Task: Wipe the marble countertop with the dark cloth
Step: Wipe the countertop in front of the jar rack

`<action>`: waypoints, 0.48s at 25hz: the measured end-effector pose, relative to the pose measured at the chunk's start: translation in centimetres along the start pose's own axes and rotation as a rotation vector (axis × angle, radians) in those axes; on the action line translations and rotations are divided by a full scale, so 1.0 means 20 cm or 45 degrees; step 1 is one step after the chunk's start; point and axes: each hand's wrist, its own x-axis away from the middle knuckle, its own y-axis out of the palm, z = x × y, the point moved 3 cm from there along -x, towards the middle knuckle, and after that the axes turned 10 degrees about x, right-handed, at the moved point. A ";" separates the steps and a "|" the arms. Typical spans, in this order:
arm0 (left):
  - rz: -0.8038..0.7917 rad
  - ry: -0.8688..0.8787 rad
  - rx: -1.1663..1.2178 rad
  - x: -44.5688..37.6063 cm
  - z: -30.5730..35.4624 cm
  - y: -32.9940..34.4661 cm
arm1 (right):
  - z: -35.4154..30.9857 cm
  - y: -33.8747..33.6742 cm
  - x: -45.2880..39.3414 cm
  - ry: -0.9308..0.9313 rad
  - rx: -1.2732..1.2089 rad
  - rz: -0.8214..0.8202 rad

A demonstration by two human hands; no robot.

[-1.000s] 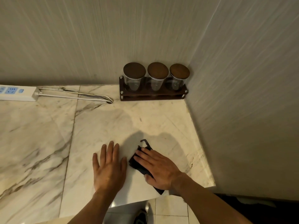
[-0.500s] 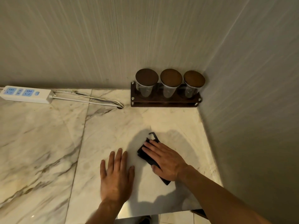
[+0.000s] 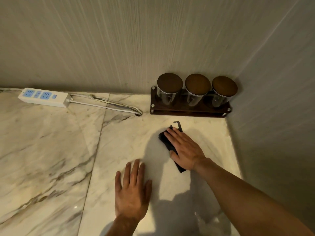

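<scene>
The dark cloth (image 3: 165,139) lies flat on the marble countertop (image 3: 51,150), a short way in front of the jar rack. My right hand (image 3: 185,148) presses down on it with fingers extended, covering most of it; a small loop of the cloth sticks out beyond the fingertips. My left hand (image 3: 132,189) rests palm down on the bare marble to the left and nearer to me, fingers apart, holding nothing.
A dark wooden rack (image 3: 189,109) with three lidded glass jars stands in the back right corner. A white power strip (image 3: 43,97) lies by the back wall at left, its cable (image 3: 105,106) running right into a hole. Walls close the back and right sides.
My right hand has pushed the cloth away from me, toward the jar rack. The left hand has stayed flat on the marble. The view has shifted so the counter's front edge is out of sight.
</scene>
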 end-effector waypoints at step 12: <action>-0.017 -0.008 -0.001 -0.01 0.00 0.00 | 0.03 0.00 -0.17 0.594 -0.174 0.079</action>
